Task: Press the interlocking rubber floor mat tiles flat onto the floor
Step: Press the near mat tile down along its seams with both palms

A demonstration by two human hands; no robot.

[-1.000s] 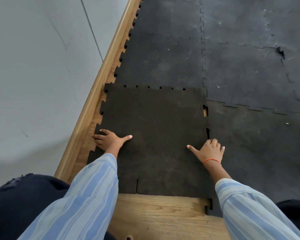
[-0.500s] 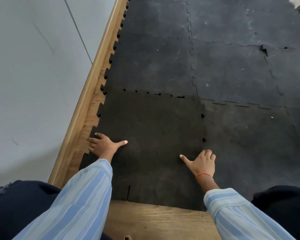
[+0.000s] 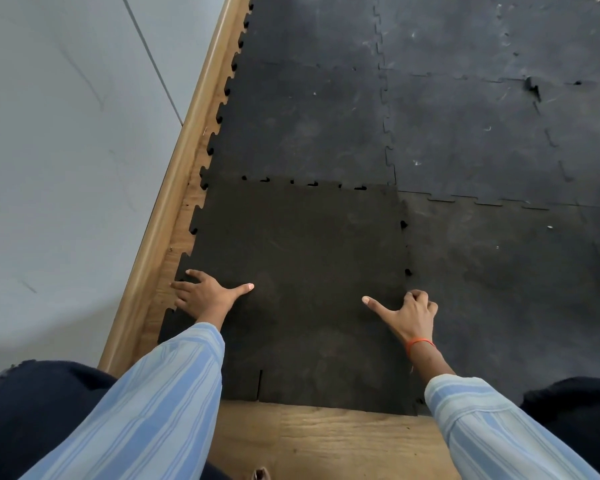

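Both hands on tile [image 3: 302, 271] | left [image 3: 207, 296] flat, spread | right [image 3: 411, 315] curled

Left hand [image 3: 207, 295] flat, fingers spread, thumb outstretched; right hand [image 3: 407, 315] knuckled down, fingers curled, thumb extended.

The person wears a long-sleeved shirt of light blue cloth with paler and darker blue stripes running along each arm. The left striped sleeve [image 3: 146, 403] is loose and wide, its cuff ending just short of the bare left hand [image 3: 207, 296]. The right striped sleeve [image 3: 492, 431] stops further up the forearm, leaving the wrist bare. A thin orange thread band [image 3: 419, 344] circles that wrist just behind the bare right hand [image 3: 409, 315]. Dark navy trousers [image 3: 39, 410] cover both legs.
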